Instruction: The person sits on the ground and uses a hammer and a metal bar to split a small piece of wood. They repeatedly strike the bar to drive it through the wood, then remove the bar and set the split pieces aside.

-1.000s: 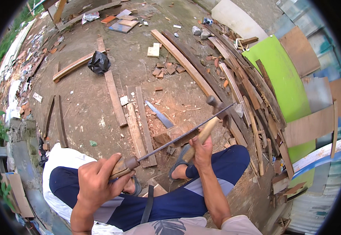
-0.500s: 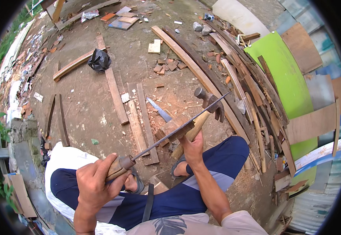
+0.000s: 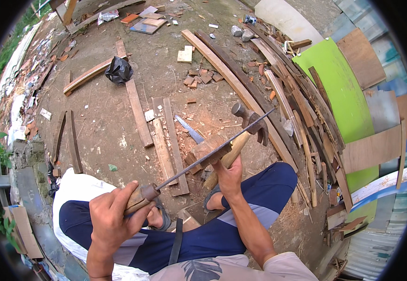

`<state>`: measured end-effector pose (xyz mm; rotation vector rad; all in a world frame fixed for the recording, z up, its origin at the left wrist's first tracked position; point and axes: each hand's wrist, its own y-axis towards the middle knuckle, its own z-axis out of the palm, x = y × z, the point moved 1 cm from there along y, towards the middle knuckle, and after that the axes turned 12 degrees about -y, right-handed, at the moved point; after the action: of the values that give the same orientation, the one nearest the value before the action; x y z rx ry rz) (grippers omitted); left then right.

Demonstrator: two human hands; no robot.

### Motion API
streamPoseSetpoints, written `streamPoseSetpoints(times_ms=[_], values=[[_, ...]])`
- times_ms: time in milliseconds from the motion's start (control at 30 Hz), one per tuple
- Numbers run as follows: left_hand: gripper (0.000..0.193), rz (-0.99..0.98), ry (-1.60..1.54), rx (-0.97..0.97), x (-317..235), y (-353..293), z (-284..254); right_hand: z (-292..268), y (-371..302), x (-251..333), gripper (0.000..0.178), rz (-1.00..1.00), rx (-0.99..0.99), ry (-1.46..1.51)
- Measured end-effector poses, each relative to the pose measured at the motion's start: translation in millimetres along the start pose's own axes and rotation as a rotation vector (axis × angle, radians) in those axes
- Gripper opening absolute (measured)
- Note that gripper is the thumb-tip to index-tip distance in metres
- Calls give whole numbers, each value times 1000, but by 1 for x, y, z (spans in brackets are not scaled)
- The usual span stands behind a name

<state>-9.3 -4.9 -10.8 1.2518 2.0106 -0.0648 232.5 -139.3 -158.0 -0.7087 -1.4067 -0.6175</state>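
My left hand is wrapped round the wooden handle of a long, thin metal tool, perhaps a file. Its dark shaft slants up to the right, crossing a rough wooden block and passing in front of the hammer's head. My right hand is closed at the wooden handle of a claw hammer, a fingertip at the block's lower edge. Some of its fingers are hidden, so how it bears on the block is unclear. A handsaw blade lies on the ground beyond the block.
Planks lie before my feet, with a black plastic bag farther left. Long timbers curve along the right, beside a green panel. Brick-coloured pieces are scattered ahead. A low block wall stands at left.
The wooden block has turned slightly beside the metal shaft. Both hands keep their grips and have hardly moved.
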Motion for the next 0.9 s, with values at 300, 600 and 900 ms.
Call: streamPoseSetpoints(times_ms=[300,600,900], values=[[50,-6,-12,-6,8,1,-2,-1,-1,-5,48,6,-4,-4],[53,17,2,-2,9,4,-4,-1,-2,-1,47,2,-21,-25],[53,46,-3,2,13,6,-5,-1,-3,-3,48,14,-28,-46]])
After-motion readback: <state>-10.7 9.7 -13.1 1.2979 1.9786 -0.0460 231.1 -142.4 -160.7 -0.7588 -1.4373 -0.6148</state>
